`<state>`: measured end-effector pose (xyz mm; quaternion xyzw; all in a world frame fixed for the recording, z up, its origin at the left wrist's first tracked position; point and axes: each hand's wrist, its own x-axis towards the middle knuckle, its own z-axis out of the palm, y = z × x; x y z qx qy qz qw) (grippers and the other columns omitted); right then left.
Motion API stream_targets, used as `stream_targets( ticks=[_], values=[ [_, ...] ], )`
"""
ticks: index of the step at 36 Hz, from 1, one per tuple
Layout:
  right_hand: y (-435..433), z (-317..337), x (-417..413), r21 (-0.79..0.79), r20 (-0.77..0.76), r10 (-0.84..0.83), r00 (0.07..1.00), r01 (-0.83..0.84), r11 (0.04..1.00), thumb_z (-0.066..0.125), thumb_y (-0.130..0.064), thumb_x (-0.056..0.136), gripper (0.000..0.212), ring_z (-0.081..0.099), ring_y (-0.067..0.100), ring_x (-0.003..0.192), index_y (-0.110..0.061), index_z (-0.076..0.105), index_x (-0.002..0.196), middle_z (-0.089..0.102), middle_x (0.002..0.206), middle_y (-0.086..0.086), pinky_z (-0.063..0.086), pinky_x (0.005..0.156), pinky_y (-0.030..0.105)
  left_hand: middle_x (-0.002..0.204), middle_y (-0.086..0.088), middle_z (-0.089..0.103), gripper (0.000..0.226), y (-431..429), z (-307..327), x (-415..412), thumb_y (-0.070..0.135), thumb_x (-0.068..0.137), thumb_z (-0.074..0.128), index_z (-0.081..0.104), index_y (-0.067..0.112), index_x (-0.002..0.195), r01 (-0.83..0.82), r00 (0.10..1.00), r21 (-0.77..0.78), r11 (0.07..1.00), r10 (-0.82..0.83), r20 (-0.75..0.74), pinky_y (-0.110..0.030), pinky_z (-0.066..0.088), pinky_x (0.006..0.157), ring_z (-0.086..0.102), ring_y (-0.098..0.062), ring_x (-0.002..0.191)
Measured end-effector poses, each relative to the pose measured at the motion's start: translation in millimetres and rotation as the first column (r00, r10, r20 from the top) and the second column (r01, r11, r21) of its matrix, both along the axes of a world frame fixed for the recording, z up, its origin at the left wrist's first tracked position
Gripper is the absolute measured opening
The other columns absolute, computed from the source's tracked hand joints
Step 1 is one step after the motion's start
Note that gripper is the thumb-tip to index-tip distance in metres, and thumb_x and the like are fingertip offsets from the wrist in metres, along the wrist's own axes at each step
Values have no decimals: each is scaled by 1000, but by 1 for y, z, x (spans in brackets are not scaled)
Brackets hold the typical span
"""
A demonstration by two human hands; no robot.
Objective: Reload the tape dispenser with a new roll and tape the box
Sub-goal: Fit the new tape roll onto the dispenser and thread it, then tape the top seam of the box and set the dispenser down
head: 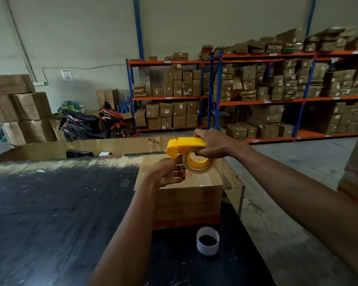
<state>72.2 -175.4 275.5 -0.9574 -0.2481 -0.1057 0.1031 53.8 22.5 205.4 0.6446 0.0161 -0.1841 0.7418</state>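
A yellow tape dispenser (182, 146) is held in the air above a brown cardboard box (186, 195). My right hand (212, 145) grips its handle from the right. A roll of clear tape (198, 163) sits on the dispenser's hub. My left hand (167, 172) is just below the dispenser's nose, its fingers pinched at the roll's left edge, apparently on the tape end. The box stands on the dark table (50, 213), its top flaps shut. An empty white tape core (207, 240) stands on the table in front of the box.
Flat cardboard (70, 149) and a black item (79, 153) lie at the table's far edge. Behind are stacked cartons (23, 108), a parked scooter (93, 122) and orange-blue shelves (256, 100) full of boxes. Concrete floor (287, 172) lies to the right of the table.
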Motion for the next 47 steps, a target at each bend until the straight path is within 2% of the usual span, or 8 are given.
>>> stream_targets(
  ticks=[6,11,16,25,30,34,39,47],
  values=[
    [2,9,1,-42,-154,-12,988,5,999,74,-37,87,53,63,22,95,-21,48,130,61,113,3,55,79,40,75,-3,55,19,0,-4,7,24,106,51,62,9,108,19,988,-22,1000,-16,156,-27,54,62,52,-12,64],
    [7,13,6,-116,-209,-61,976,37,993,78,-32,85,43,62,19,91,-23,47,114,59,110,4,47,70,30,79,-6,55,21,-2,-10,6,22,108,46,59,6,110,76,970,-44,996,-64,234,-28,55,64,53,-15,68],
    [12,12,6,-51,-203,-15,979,5,999,79,-33,82,74,51,20,110,-24,40,144,48,126,-2,46,85,36,103,-19,51,29,3,-19,9,29,108,45,63,7,112,54,952,-48,997,-37,303,-28,55,64,52,-22,80],
    [7,19,3,-77,-290,-26,957,3,997,79,-38,83,77,51,19,116,-25,42,149,51,129,-5,43,93,35,74,1,48,28,28,-11,14,26,108,42,57,14,88,121,935,-23,992,-106,340,-23,42,60,43,-9,63],
    [-14,21,-1,-120,-250,-74,965,45,992,80,-38,81,79,53,23,120,-25,44,150,53,139,2,46,95,38,81,2,57,27,51,3,22,29,107,46,56,15,86,203,910,196,960,-258,325,-26,51,66,55,-12,73],
    [-9,24,-6,-115,-222,-61,973,36,993,81,-34,82,80,52,23,121,-22,42,151,52,142,5,46,94,36,97,-7,70,26,52,17,25,27,106,49,61,5,112,147,930,306,941,-237,282,-29,61,68,73,-18,83],
    [-11,19,-13,-103,-218,-61,974,40,994,81,-35,81,88,48,27,127,-31,29,152,45,147,7,46,98,42,101,-17,77,25,45,21,33,20,105,53,63,-1,111,90,936,293,952,-181,303,-29,65,69,79,-25,88],
    [-9,4,-23,-167,-114,-78,990,58,984,63,-72,81,75,46,30,128,-52,32,147,43,155,4,45,95,44,83,-7,70,20,27,17,50,18,103,58,70,2,102,-73,938,378,923,-65,340,-23,59,60,67,-11,71]
  ],
)
